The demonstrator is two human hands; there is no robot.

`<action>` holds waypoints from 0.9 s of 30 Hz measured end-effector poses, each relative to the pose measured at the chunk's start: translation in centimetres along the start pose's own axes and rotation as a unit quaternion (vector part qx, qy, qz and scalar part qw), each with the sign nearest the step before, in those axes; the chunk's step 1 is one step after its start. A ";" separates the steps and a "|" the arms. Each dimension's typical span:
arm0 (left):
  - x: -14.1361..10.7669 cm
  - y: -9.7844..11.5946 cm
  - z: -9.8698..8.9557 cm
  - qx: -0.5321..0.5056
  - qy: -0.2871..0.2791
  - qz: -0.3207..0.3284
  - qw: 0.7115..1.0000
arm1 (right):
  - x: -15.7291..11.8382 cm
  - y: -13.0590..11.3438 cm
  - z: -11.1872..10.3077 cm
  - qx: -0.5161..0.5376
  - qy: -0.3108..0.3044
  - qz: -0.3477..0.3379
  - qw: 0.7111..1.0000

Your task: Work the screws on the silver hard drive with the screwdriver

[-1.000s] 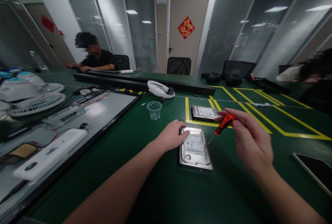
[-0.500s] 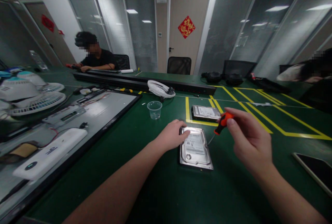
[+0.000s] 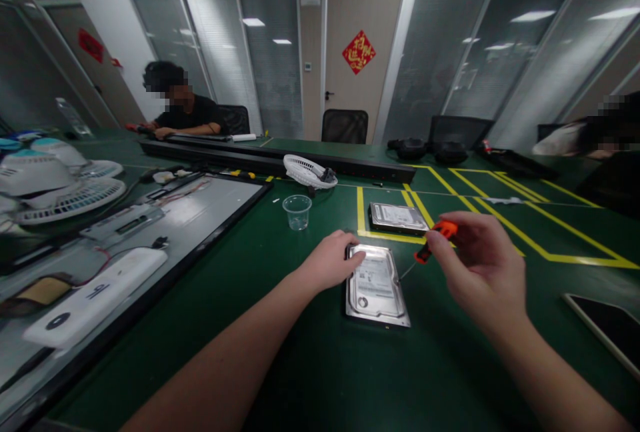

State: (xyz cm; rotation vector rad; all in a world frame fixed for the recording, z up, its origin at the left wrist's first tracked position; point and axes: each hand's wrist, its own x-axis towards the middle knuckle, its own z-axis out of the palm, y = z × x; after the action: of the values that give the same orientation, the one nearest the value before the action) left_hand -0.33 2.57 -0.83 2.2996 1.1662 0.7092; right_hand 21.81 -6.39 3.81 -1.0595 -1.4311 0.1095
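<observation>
A silver hard drive lies on the green table in front of me. My left hand grips its upper left corner, thumb on the top face and fingers at the far edge. My right hand is closed round the orange and black handle of a screwdriver. The screwdriver leans to the right, and its tip touches the drive's right edge. A second hard drive rests behind the first, inside yellow tape lines. To the left of it stands a clear plastic cup.
A large flat panel with a white device on it fills the left side. Behind the cup are a white fan grille and long black bars. A phone lies at right. Two people sit across the table.
The screwdriver's handle has tipped lower and to the right, with its tip still at the drive's edge. My right hand has shifted its hold on the handle. My left hand has stayed in place.
</observation>
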 end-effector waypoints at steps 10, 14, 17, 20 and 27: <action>0.0 -0.1 0.1 0.000 0.005 0.002 1.000 | -0.1 0.0 0.1 0.032 -0.027 0.018 0.999; 0.0 -0.2 0.1 -0.002 0.002 0.003 1.000 | -0.2 0.0 -0.1 0.039 -0.036 0.018 0.998; 0.0 -0.1 0.0 -0.003 0.000 -0.001 1.000 | -0.2 -0.1 -0.2 0.046 -0.035 0.024 0.998; 0.0 -0.1 0.0 -0.003 -0.002 -0.003 1.000 | -0.2 0.0 -0.2 0.063 -0.037 0.036 0.997; -0.1 -0.1 -0.1 -0.005 -0.004 -0.007 1.000 | -0.4 0.2 -0.1 0.046 -0.034 0.039 0.998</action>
State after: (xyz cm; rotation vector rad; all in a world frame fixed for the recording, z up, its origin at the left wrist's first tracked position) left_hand -0.44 2.55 -0.85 2.2826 1.1720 0.6992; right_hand 21.92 -6.59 3.46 -1.0452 -1.4316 0.2674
